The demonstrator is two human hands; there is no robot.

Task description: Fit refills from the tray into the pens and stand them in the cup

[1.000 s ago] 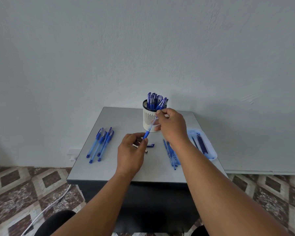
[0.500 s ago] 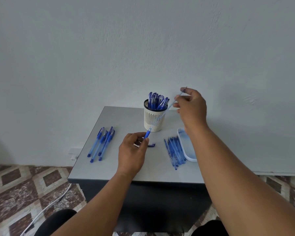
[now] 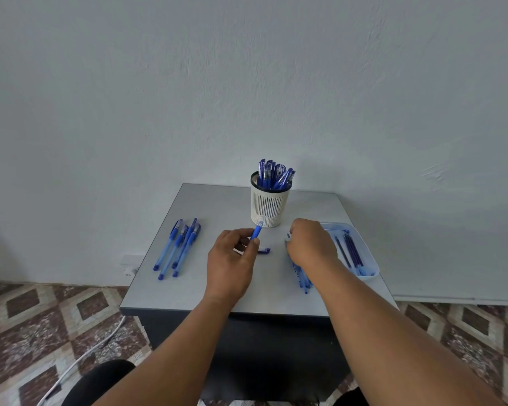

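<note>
Refill work has moved on a step: 0.5 s ago the right hand was up beside the cup with a thin refill pinched in its fingertips, and 1 s ago that refill was only part-way out of the pen barrel; now the hand is down on the table, over the near end of the loose bundle of refills lying just left of the tray. Its fingers curl downward over that bundle, but they hide what is under them, so whether they hold a refill or have let it go cannot be told. The left hand has stayed put, thumb and fingers pinching the blue pen barrel, whose open end points up toward the cup. A small pen cap lies on the table just right of that hand. The tray holds several dark refills. The cup stands at the back, packed with finished pens, and 4 pens lie in a row at the left, untouched. My reading is that the pulled refill is being set down on the bundle, so this barrel is empty and next needs a fresh one from the tray.
</note>
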